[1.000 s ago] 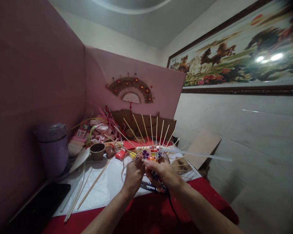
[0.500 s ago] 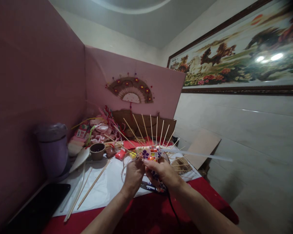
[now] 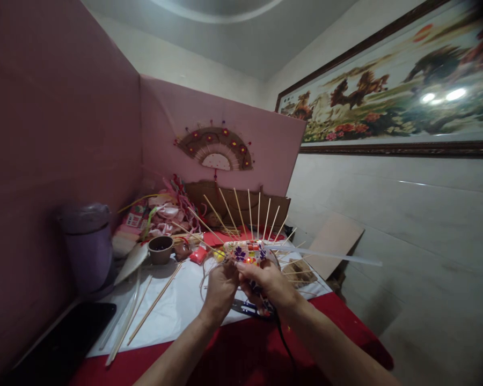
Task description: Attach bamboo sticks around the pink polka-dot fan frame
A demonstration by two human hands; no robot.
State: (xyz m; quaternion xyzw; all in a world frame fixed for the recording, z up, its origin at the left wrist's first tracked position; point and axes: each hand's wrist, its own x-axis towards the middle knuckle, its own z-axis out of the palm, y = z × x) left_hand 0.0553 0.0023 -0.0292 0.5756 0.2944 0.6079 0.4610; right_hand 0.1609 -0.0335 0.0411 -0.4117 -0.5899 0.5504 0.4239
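My right hand [image 3: 271,281] is wrapped round a hot glue gun [image 3: 240,253] with a purple-flower pattern and a small red light. A long translucent glue stick [image 3: 330,254] sticks out of its back to the right, and a black cord [image 3: 284,338] hangs below. Close against it, my left hand [image 3: 221,284] is closed at the lower left of a fan of thin wooden sticks [image 3: 237,212], which spread upward and outward. The fingertips and the base of the sticks are largely hidden behind the hands and gun. Beneath the hands lies a dark-handled tool [image 3: 243,307], partly covered.
Loose sticks [image 3: 155,303] and clear glue sticks [image 3: 124,321] lie at left near a black phone [image 3: 64,343]. Behind them are a brown cup [image 3: 160,249], a purple lidded bin [image 3: 86,249] and pink ribbons [image 3: 165,209]. A decorated fan [image 3: 215,147] hangs on the pink panel.
Almost nothing differs. Both hands hold the same place, and the glue stick's far end has shifted very slightly left.
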